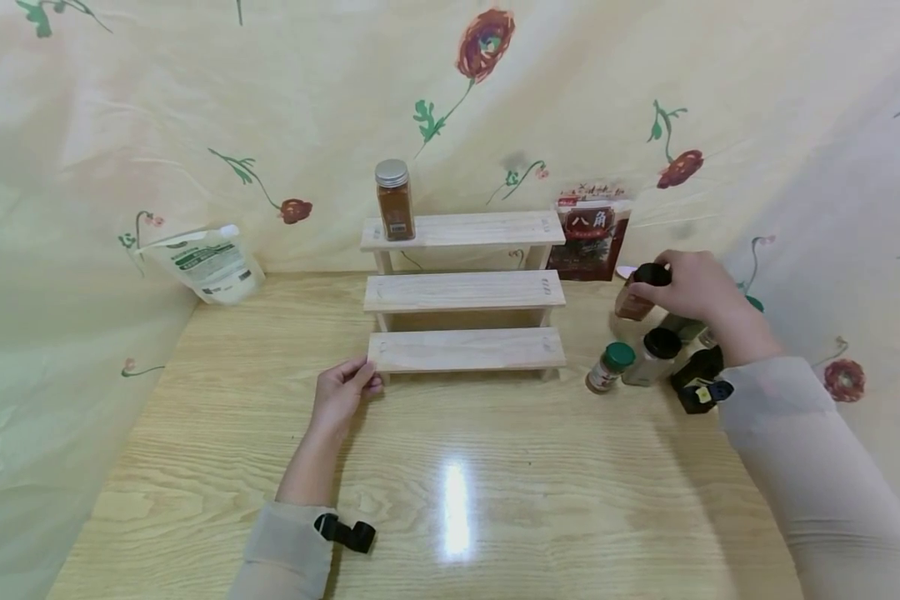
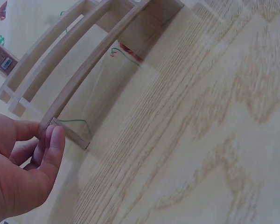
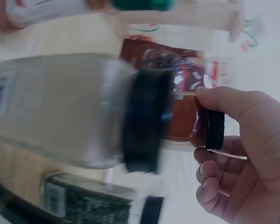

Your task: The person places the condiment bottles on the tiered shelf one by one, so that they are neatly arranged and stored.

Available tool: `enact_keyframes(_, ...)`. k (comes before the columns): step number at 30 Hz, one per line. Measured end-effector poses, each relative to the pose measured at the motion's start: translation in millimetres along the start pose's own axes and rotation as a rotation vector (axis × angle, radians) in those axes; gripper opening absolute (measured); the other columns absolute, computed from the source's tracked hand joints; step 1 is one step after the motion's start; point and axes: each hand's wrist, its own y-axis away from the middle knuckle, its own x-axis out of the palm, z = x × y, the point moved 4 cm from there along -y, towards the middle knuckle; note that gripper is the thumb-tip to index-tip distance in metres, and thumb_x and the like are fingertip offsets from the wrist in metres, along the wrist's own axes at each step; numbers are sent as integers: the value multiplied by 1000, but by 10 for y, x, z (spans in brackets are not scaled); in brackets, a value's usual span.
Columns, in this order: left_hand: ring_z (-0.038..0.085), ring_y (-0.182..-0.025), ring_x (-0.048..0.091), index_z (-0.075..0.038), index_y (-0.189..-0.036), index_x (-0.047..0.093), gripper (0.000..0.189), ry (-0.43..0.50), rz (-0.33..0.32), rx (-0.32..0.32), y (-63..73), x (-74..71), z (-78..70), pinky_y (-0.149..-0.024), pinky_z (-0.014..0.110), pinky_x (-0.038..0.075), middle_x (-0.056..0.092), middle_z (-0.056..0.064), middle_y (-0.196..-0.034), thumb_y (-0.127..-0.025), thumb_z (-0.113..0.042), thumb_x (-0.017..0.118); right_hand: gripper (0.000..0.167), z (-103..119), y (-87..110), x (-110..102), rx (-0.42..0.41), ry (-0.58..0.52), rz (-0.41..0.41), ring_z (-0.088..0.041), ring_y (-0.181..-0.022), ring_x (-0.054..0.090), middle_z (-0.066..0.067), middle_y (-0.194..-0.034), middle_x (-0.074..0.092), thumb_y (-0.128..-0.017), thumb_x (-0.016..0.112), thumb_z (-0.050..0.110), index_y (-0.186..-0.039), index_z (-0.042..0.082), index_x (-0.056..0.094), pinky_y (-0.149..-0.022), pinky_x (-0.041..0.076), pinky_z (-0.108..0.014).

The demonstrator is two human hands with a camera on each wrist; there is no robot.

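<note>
My left hand (image 1: 342,393) pinches the left end of the lowest step of a three-tier wooden rack (image 1: 465,350), thumb above and fingers curled at the edge. In the left wrist view the thumb and fingertips meet at the rack's corner. My right hand (image 1: 696,292) holds a black-lidded spice jar (image 1: 633,307) with reddish-brown contents, thumb and fingers around its lid and shoulder. Whether its base touches the table, I cannot tell. On the rack's top step, at the left, stands a silver-lidded jar (image 1: 396,204) of brown spice.
Near the right hand stand a green-lidded jar (image 1: 610,367), a pale black-lidded jar (image 1: 652,357), a dark green jar (image 3: 86,200) and a black container (image 1: 696,383). A red-brown packet (image 1: 588,242) leans at the back, right of the rack. A white pouch (image 1: 213,265) lies at back left.
</note>
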Motion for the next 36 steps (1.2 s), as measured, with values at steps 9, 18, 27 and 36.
enact_keyframes(9, 9, -76, 67, 14, -130, 59, 33, 1, -1, 2, -7, -4, 27, -76, 21, 63, 65, 8, -91, -101, -3, 61, 64, 201, 14, -206, -33, -56, -126, -32, -65, 52, -22, -85, 63, -93, 69, 51, -119, -7, 61, -49, 38, -36)
enact_keyframes(18, 12, -78, 67, 14, -129, 59, 33, 10, -14, -8, 1, -2, 54, -75, 20, 63, 66, 11, -92, -101, -3, 61, 50, 418, 40, -404, -78, -142, -240, -28, -60, 49, -14, -74, 59, -92, 73, 43, -108, -3, 63, -51, 35, -35)
enact_keyframes(27, 11, -76, 67, 15, -128, 59, 33, 31, -28, -6, 6, 15, 35, -73, 20, 63, 66, 11, -91, -101, -4, 62, 50, 630, 1, -566, -82, -194, -286, -30, -70, 52, -16, -82, 63, -92, 72, 46, -111, 0, 65, -55, 38, -33)
enact_keyframes(36, 12, -76, 67, 15, -127, 59, 32, 41, -36, -12, 12, 19, 29, -73, 21, 64, 67, 10, -89, -101, -3, 62, 44, 900, -106, -684, -135, -247, -348, -26, -65, 47, -12, -76, 59, -90, 74, 42, -107, 3, 68, -54, 33, -29)
